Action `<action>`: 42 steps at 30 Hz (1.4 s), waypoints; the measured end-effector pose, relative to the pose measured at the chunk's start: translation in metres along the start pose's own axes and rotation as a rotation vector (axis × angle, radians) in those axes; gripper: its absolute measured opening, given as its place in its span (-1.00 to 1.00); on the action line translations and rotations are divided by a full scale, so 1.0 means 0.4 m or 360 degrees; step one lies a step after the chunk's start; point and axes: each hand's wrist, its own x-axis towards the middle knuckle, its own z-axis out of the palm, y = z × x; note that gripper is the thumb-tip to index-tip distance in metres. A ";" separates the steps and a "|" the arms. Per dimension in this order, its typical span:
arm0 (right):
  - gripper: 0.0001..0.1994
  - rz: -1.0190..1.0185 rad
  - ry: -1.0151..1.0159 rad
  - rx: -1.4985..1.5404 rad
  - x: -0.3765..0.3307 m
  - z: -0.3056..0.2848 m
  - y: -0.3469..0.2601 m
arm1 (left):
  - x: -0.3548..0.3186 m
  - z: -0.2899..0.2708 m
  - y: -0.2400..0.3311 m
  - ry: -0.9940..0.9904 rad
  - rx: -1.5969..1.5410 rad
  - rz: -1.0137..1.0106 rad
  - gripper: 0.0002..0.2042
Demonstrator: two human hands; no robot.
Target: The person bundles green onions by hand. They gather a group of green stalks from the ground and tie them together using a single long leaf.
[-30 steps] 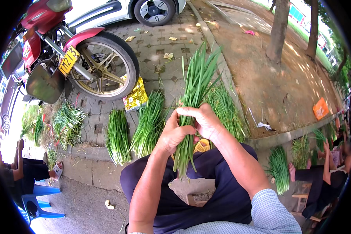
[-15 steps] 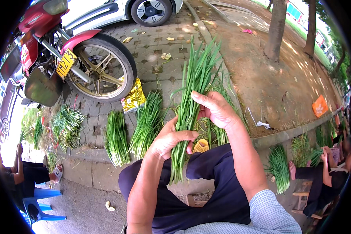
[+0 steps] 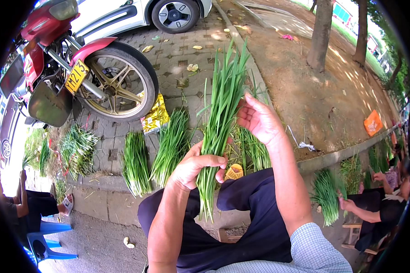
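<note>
A long bunch of garlic chives [image 3: 221, 107] stands nearly upright in front of me, leaf tips away and pale stem ends hanging over my lap. My left hand [image 3: 193, 167] is wrapped round its lower stems, thumb across the front. Just right of the leaves, my right hand [image 3: 262, 122] is open, palm toward the bunch and fingers apart; whether the fingertips touch the leaves I cannot tell. Beyond my left hand two piles of chives, a nearer pile [image 3: 135, 164] and a larger pile [image 3: 172, 145], lie on the paving. More loose chives [image 3: 255, 152] lie below my right hand.
A yellow basket-like thing [image 3: 234, 171] sits beyond my knees. A gold packet [image 3: 156, 116] lies by the motorcycle wheel [image 3: 118, 82]. At the left, a person sits near a blue stool [image 3: 48, 239]; at the right, another person handles chives beside a green pile [image 3: 325, 195]. A curb [image 3: 323, 161] crosses behind.
My right hand has come off the leaves and opened to the right. The bunch has shifted slightly left and lower, still in my left hand. The person at the right has moved their hands.
</note>
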 end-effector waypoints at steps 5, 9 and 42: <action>-0.75 -0.0224 0.0178 0.0137 0.025 -0.062 -0.007 | 0.001 -0.003 -0.002 0.0045 0.0013 0.0032 -0.47; -0.59 -0.0765 0.0692 -0.0487 0.014 -0.034 -0.004 | 0.004 -0.012 -0.010 0.0145 0.0067 0.0099 -0.50; -0.83 -0.1481 -0.0034 -0.2015 -0.091 0.107 0.109 | 0.045 -0.009 -0.059 0.0575 0.0504 0.0435 -0.55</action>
